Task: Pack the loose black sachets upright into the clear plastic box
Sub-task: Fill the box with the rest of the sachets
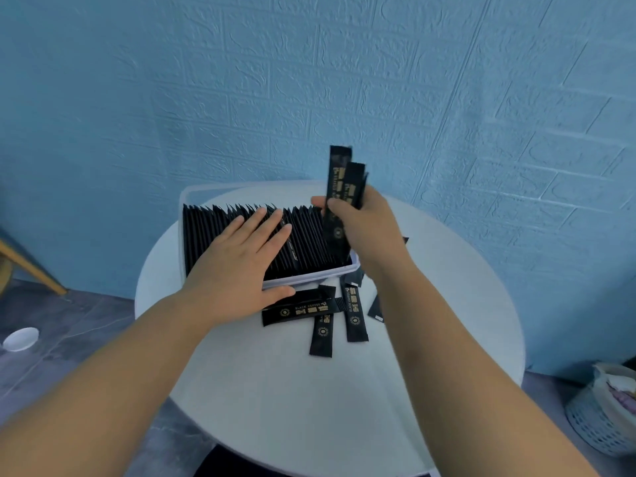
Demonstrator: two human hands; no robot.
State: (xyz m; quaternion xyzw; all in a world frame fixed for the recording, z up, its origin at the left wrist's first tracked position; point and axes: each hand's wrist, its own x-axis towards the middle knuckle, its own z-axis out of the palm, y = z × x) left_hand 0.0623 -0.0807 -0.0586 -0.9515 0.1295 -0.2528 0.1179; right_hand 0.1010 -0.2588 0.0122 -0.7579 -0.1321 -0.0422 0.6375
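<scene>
right grip (361, 232) curls round a few black sachets (341, 177), held upright over the right end of the clear plastic box (311, 279). my left grip (237, 270) lies flat, fingers straight, on the packed row (206, 232). loose sachets (354, 313) lie on the tabletop (275, 390) just before the box.

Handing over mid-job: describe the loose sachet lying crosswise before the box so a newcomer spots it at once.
On the round white table, look just in front of the near wall of the clear plastic box, where loose sachets lie. The crosswise sachet lies beside the thumb of the left hand; its neighbours run lengthwise toward the person.
</scene>
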